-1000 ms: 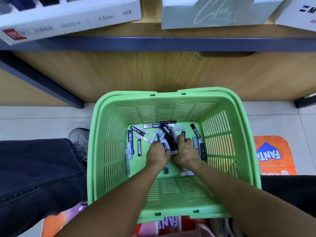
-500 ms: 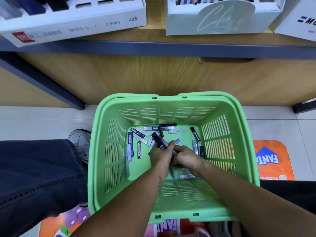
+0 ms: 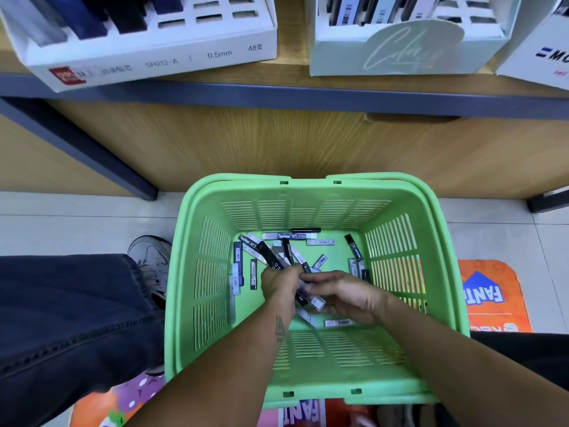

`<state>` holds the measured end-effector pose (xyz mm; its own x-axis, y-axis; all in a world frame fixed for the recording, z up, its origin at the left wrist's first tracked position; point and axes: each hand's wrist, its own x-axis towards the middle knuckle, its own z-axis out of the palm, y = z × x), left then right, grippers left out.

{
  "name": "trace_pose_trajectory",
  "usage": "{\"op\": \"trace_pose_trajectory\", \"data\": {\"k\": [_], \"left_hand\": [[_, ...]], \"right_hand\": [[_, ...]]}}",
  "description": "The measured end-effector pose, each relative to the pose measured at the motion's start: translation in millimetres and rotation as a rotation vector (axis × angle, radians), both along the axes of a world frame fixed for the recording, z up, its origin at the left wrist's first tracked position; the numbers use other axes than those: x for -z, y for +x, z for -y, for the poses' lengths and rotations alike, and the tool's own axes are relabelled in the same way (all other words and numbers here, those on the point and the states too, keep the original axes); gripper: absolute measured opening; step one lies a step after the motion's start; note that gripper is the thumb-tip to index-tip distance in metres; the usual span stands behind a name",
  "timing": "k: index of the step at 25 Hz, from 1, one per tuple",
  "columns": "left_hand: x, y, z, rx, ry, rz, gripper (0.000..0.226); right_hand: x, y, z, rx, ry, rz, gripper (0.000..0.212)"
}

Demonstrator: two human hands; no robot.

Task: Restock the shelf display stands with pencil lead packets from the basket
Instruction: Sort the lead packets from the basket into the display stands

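Tiled floor [image 3: 61, 217] carries one green basket [image 3: 400, 192] at centre frame, below three shelf display stands [image 3: 154, 60]. Inside it, the left hand [image 3: 278, 283] grips a bundle of pencil lead packets [image 3: 271, 257], and the right hand [image 3: 348, 298] curls around its lower ends; over a dozen loose packets [image 3: 320, 242] surround them.

Loose packets [image 3: 320, 242] are crowding the basket [image 3: 397, 192] floor toward twelve o'clock, while its slatted walls are hemming every side.

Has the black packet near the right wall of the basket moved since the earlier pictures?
No. The black packet lies in the same place, slanted by the far right corner of the basket floor; only the camera shifted.
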<state>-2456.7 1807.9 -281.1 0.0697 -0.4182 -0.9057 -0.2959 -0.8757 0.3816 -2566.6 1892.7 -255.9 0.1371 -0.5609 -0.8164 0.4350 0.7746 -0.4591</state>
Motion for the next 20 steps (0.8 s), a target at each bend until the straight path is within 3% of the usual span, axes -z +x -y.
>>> {"op": "trace_pose_trajectory", "data": {"k": [2, 8, 11, 15, 20], "left_hand": [[0.1, 5.7, 4.1, 0.025, 0.012, -0.043, 0.029], [-7.1, 18.3, 18.1, 0.095, 0.022, -0.149, 0.037], [-15.4, 21.2, 19.3, 0.054, 0.038, -0.226, 0.042], [-22.6, 20.7, 16.7, 0.069, 0.018, -0.286, 0.039], [-37.3, 23.3, 17.8, 0.186, -0.021, -0.343, 0.040]], "right_hand": [[-2.7, -3.9, 1.1, 0.098, 0.010, -0.072, 0.027], [-6.0, -13.8, 7.3, 0.059, 0.044, -0.364, 0.047], [-15.5, -12.5, 11.1, 0.016, 0.049, -0.330, 0.066], [-23.8, -7.1, 12.7, -0.013, -0.033, -0.348, 0.024], [-36.2, -8.3, 18.7, 0.029, -0.032, -0.493, 0.011]]}}
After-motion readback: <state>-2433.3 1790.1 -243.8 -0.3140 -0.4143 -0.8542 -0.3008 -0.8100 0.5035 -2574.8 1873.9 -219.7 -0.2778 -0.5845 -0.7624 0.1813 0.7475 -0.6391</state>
